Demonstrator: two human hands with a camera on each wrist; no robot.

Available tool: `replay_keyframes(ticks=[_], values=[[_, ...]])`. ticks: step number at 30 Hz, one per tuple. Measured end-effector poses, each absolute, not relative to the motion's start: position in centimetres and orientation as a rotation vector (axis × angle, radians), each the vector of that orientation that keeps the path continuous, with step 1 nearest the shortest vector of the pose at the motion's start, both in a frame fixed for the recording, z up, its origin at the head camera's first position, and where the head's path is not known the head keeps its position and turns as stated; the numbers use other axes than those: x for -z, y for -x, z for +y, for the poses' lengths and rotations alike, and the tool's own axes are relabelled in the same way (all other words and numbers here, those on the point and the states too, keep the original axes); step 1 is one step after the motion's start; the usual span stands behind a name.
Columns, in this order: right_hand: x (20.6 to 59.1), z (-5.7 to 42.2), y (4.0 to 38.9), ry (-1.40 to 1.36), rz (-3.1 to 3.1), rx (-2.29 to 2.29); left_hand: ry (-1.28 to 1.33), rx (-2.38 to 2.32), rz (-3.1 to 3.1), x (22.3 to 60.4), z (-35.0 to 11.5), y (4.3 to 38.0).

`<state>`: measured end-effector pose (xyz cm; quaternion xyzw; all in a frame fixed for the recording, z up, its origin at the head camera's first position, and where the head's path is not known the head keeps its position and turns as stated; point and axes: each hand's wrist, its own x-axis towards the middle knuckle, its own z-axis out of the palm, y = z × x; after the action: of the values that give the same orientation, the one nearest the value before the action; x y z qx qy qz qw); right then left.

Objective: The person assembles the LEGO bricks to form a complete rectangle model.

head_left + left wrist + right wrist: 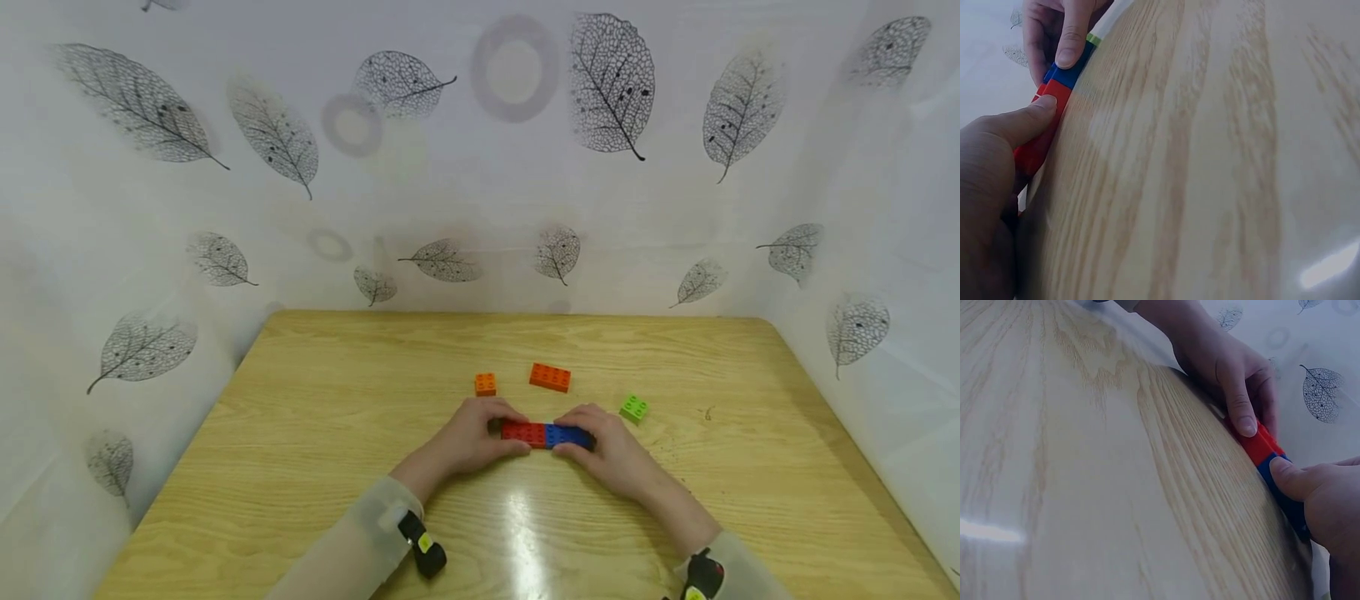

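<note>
A red toy brick (524,432) and a blue toy brick (564,436) lie end to end on the wooden table, touching, with studs facing up. My left hand (477,435) grips the red brick between thumb and fingers. The blue brick is pinched by my right hand (609,451) from its near and far sides. In the left wrist view the left thumb presses the side of the red brick (1040,134). From the right wrist, the right thumb sits against the blue brick (1285,495). Fingers hide the outer ends of both bricks.
Behind the hands lie a small orange brick (485,384) and a longer orange-red brick (551,377). A small green brick (633,408) is to the right of them. A leaf-patterned cloth (465,183) stands round the table (360,358).
</note>
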<state>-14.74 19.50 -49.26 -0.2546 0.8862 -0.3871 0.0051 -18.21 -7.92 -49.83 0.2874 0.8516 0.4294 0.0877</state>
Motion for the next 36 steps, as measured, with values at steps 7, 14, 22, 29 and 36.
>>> replay_keyframes(ticks=[7,14,22,29,36], values=[[49.2,19.7,14.7,0.774,2.769,1.194,-0.849,-1.286,2.535,50.1,-7.8,18.3],[48.9,19.7,14.8,0.793,2.757,1.171,-0.837,-1.288,2.543,50.2,-7.8,18.3],[48.3,19.9,14.7,0.759,2.772,1.143,-0.815,-1.295,2.533,50.1,-7.8,18.1],[47.2,20.7,14.5,0.728,2.791,1.182,-0.805,-1.305,2.542,50.0,-7.8,18.0],[46.4,22.1,14.9,0.686,2.820,1.204,-0.782,-1.290,2.551,50.0,-7.9,17.9]])
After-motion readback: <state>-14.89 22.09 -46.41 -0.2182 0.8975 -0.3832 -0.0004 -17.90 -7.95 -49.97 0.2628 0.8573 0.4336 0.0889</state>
